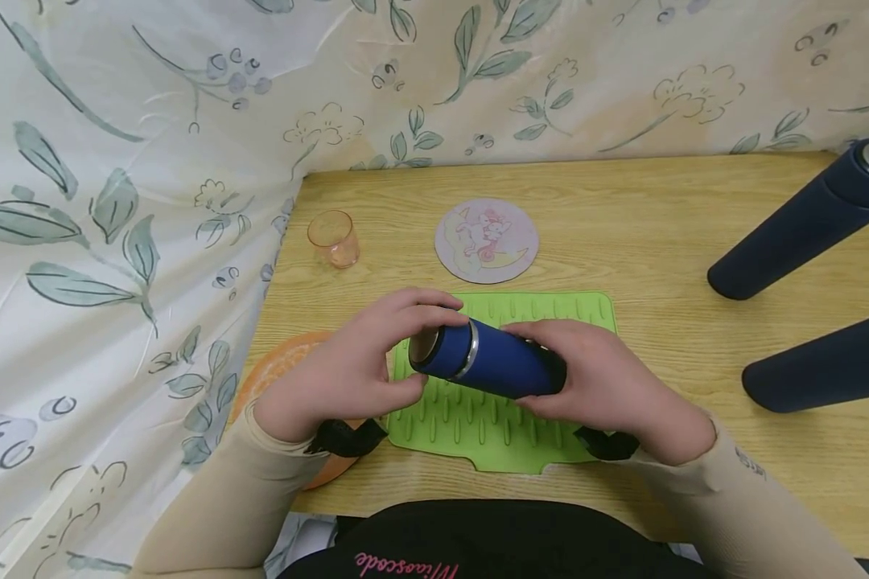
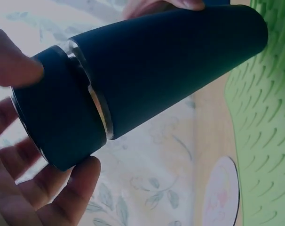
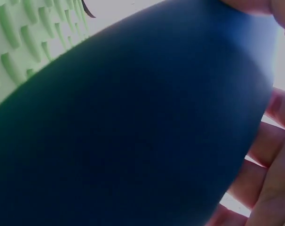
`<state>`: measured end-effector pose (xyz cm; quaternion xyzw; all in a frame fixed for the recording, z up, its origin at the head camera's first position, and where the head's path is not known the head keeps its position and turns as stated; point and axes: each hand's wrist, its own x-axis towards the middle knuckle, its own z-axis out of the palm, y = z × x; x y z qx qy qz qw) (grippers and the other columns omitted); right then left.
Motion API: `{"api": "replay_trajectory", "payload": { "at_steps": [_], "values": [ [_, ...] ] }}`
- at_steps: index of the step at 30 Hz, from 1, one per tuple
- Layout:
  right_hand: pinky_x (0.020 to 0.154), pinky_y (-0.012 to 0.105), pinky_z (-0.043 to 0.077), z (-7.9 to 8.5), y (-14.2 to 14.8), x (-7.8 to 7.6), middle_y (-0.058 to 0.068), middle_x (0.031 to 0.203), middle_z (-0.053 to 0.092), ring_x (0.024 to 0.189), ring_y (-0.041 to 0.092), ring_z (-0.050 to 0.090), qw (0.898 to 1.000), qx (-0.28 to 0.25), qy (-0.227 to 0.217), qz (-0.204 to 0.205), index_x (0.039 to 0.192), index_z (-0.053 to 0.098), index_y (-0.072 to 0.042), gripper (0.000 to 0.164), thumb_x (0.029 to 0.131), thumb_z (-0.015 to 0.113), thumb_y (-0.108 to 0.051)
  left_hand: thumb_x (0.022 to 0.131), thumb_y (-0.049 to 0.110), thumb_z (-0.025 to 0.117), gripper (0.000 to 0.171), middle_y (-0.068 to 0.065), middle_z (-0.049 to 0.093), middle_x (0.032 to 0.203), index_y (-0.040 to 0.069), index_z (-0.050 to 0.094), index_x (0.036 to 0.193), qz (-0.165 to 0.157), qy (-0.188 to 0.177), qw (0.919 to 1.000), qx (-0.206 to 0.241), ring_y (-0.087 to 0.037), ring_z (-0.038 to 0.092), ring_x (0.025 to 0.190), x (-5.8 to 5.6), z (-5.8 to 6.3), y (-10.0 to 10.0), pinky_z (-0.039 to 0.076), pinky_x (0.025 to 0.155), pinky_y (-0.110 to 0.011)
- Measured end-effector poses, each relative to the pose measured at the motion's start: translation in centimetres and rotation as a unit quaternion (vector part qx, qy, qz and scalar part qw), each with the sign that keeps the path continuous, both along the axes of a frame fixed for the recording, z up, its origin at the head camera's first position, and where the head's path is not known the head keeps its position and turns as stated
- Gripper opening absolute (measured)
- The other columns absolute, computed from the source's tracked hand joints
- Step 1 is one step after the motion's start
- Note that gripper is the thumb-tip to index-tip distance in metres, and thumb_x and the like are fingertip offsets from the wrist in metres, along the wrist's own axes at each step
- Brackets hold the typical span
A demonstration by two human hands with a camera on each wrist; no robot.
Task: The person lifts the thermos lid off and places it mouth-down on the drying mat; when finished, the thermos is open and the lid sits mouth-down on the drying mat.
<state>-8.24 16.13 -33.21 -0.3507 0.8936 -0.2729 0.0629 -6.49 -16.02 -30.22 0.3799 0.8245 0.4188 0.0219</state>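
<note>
A blue vacuum flask [image 1: 510, 362] lies tilted between both hands over a green ridged mat [image 1: 442, 422], its lid pointing left. My left hand [image 1: 358, 354] pinches the lid [image 2: 62, 108] between thumb and fingers. In the left wrist view a shiny metal ring [image 2: 101, 110] shows in the narrow gap between lid and body. Around the lower part of the flask, near its dark base, my right hand [image 1: 601, 370] has its grip. The flask's dark side [image 3: 133, 113] fills most of the right wrist view, with the fingers [image 3: 269, 146] curled along its edge.
Behind the mat lies a round printed coaster [image 1: 487, 241], with a small orange-tinted glass [image 1: 335, 240] to its left. An orange round mat [image 1: 278, 366] sits partly under the left forearm. Two dark flasks [image 1: 796, 221] stand at the right. Patterned cloth [image 1: 188, 121] borders the table's back and left.
</note>
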Motion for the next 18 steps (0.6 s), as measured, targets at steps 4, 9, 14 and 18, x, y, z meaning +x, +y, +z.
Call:
{"api": "replay_trajectory", "payload": {
  "at_steps": [4, 9, 14, 18],
  "values": [
    [0.094, 0.054, 0.062, 0.0, 0.0, 0.1, 0.005, 0.136, 0.077, 0.116, 0.026, 0.075, 1.000, -0.005, -0.016, 0.001, 0.151, 0.067, -0.014, 0.082, 0.078, 0.101, -0.029, 0.089, 0.009, 0.083, 0.065, -0.007, 0.062, 0.153, 0.010, 0.066, 0.151, 0.016, -0.027, 0.9994, 0.012, -0.021, 0.060, 0.136, 0.0, 0.0, -0.1, 0.057, 0.104, -0.044],
    [0.095, 0.055, 0.062, 0.1, 0.2, 0.2, 0.006, 0.137, 0.076, 0.117, 0.027, 0.074, 0.999, -0.024, -0.033, -0.012, 0.151, 0.067, -0.013, 0.082, 0.077, 0.102, -0.027, 0.092, 0.010, 0.084, 0.066, -0.010, 0.065, 0.150, 0.008, 0.063, 0.154, 0.049, -0.040, 0.9957, 0.067, -0.023, 0.062, 0.128, 0.1, 0.0, -0.2, 0.060, 0.097, -0.041],
    [0.092, 0.051, 0.063, 0.2, 0.9, 0.2, 0.007, 0.137, 0.075, 0.115, 0.027, 0.073, 0.996, -0.078, -0.031, -0.042, 0.146, 0.069, -0.011, 0.081, 0.073, 0.103, -0.016, 0.089, -0.001, 0.080, 0.067, -0.016, 0.066, 0.144, 0.000, 0.061, 0.153, 0.111, -0.019, 0.9826, 0.148, -0.024, 0.061, 0.121, -0.1, -0.2, -0.6, 0.058, 0.091, -0.031],
    [0.091, 0.032, 0.061, 0.2, 2.0, 0.0, 0.008, 0.134, 0.076, 0.113, 0.019, 0.072, 0.988, -0.130, -0.015, -0.076, 0.146, 0.068, -0.009, 0.082, 0.072, 0.103, -0.010, 0.091, 0.001, 0.084, 0.068, -0.012, 0.066, 0.145, 0.006, 0.062, 0.156, 0.163, -0.024, 0.9794, 0.118, -0.021, 0.060, 0.122, -0.4, -1.1, -1.3, 0.060, 0.097, -0.039]
  ]
}}
